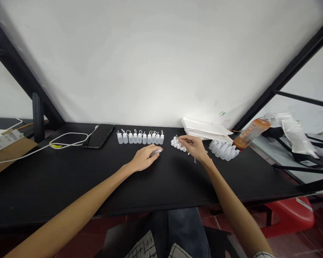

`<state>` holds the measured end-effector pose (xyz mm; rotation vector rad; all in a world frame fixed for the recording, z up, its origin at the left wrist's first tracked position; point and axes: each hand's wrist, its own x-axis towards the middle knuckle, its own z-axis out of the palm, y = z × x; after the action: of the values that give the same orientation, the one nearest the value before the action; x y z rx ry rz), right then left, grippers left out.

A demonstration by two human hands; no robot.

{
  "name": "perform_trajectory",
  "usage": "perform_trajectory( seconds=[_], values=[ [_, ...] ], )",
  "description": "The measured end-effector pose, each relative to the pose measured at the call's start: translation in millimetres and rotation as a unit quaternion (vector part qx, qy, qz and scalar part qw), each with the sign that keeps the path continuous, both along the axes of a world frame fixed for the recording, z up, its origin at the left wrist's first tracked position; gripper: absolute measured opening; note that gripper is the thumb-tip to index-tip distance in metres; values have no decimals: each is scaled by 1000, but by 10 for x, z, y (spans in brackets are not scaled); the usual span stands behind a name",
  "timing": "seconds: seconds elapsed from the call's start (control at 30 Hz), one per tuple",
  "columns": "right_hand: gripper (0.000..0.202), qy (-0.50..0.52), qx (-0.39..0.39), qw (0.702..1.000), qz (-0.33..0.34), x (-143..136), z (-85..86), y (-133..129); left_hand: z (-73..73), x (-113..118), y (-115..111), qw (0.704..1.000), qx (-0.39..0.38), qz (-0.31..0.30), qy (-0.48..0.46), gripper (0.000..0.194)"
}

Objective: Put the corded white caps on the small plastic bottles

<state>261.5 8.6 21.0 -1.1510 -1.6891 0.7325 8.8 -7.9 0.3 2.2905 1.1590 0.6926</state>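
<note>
Cardboard (13, 147) with a barcode label lies at our ten o'clock, a white cable (67, 139) looping from beside it toward the phone (99, 136) at eleven. Between eleven and twelve we see a row (139, 138) of ten small, cloudy vials, upright, each with a white top; thin tethers stick up or curl over many of them. We cannot tell whether these vials hold anything.

Just nearer us, still between eleven and twelve, our left hand (144, 157) has its fingers closed around another vial (156, 152), mostly hidden in the grip; its contents we cannot make out. Between twelve and one, our right hand (193, 145) has thumb and fingertips bent together at the heap of white caps (174, 142); whether they pinch one we cannot tell. A few loose caps (195, 160) lie under and beside that hand.

Toward one o'clock is the paper (204, 127), stacked near the wall (161, 71). Just past one, nearer us, a cluster (223, 149) of vials lies on its side on the black table (161, 186). Between one and two, the drink bottle (253, 132) holds orange liquid. Clear plastic (296, 132) sits at two, and the red stool (290, 216) toward three, below table height.
</note>
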Motion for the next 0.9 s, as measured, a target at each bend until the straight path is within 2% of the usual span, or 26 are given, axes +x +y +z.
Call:
perform_trajectory(
  seconds=[0.13,0.23,0.33,0.43,0.63,0.73,0.9],
  values=[
    [31,-7,-60,994,88,-218,-37,-108,-14,30,-26,1000,6,1,24,39],
    [33,0,-93,988,121,-315,-66,-143,-36,50,-32,1000,17,12,4,45],
    [34,9,-105,985,134,-378,-92,-159,-39,66,-43,1000,8,2,-13,48],
    [34,16,-110,983,143,-410,-132,-160,-31,80,-57,1000,-5,-8,-28,41],
    [35,70,-125,977,156,-423,-204,-135,-79,93,-53,998,19,38,-39,31],
    [35,93,-122,977,147,-435,-192,-141,-97,92,-51,998,32,50,-24,27],
    [36,65,-127,978,151,-432,-127,-176,-73,94,-62,998,35,53,-24,24]
  ],
)
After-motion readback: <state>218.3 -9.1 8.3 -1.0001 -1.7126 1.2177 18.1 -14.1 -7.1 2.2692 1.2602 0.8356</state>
